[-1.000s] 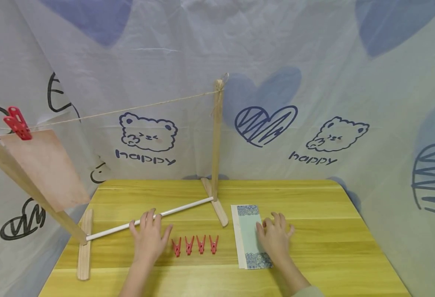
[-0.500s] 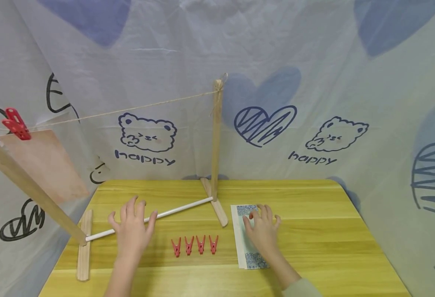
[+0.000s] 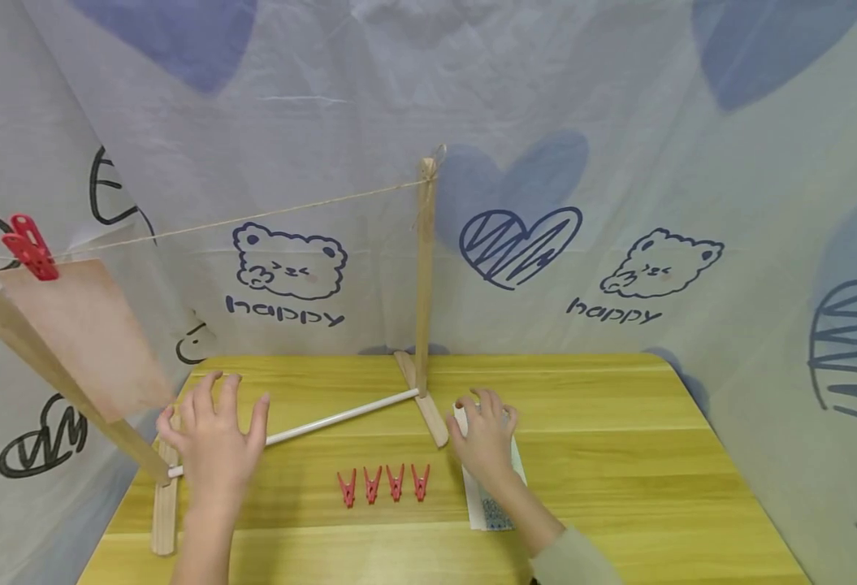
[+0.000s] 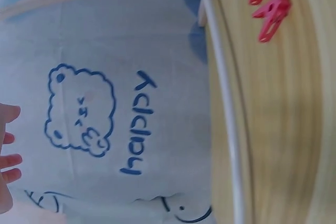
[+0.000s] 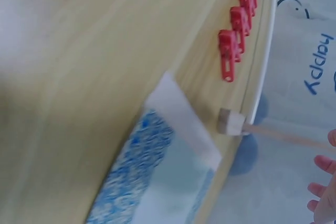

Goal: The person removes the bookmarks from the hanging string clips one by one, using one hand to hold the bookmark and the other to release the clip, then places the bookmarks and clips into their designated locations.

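Note:
My left hand (image 3: 216, 435) hovers over the left end of the white rod (image 3: 344, 416), fingers spread and bent, holding nothing. Close by, a pinkish sheet of paper (image 3: 84, 329) hangs from a string (image 3: 289, 209), held by a red clothespin (image 3: 31, 248). My right hand (image 3: 486, 439) is above the patterned paper sheets (image 3: 495, 513), its fingers loosely bent and apart from them. It hides much of the sheets, which show a blue lace-like border (image 5: 131, 166) in the right wrist view. Between the hands, several red clothespins (image 3: 396, 483) lie in a row.
Wooden posts at the right (image 3: 425, 284) and left (image 3: 62, 370) carry the string and stand on flat feet (image 3: 165, 516). The white rod joins them low across the yellow wood-grain table (image 3: 618, 455). A printed cloth (image 3: 370, 97) hangs behind.
My left hand has moved left along the rod toward the left post. My right hand has shifted left from the sheets' right side to over them. The clothespins have stayed put.

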`<state>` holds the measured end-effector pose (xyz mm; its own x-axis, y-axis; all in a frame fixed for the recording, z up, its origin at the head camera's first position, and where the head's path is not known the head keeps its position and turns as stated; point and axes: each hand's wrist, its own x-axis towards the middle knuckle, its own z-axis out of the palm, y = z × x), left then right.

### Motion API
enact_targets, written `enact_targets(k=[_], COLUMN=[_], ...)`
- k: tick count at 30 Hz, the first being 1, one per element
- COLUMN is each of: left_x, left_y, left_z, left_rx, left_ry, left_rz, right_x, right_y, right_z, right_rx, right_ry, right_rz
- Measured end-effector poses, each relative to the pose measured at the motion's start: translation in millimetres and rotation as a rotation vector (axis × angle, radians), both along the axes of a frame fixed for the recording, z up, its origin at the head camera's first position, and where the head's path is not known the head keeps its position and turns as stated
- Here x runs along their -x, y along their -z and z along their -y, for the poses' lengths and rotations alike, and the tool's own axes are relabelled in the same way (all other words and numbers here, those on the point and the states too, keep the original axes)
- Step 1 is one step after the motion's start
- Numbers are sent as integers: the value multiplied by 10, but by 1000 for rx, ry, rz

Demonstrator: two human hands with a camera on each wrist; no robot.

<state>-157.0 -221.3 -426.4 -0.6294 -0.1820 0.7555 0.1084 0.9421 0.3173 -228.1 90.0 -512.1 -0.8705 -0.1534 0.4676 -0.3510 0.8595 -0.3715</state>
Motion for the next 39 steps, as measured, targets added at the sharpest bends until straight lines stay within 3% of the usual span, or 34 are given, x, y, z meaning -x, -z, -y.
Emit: enact_targets(k=[6,15,22,39], left_x=[11,17,11,-9], left_y=[-144,-300,-537,-976], left_z=[88,178,177,409], left_rx=[-16,-71,-132,-103], left_ry=[-18,-90,-108,-142], left_rz=[-171,-321,-447,-503], right_x=[18,34,53,100], right_y=[-125,-298,-435,-797], right_z=[190,466,672,1118], right_rx=[10,9,-14,-110], right_ry=[-33,-62,-115,-195], right_rz=[-25,19,-2,-72])
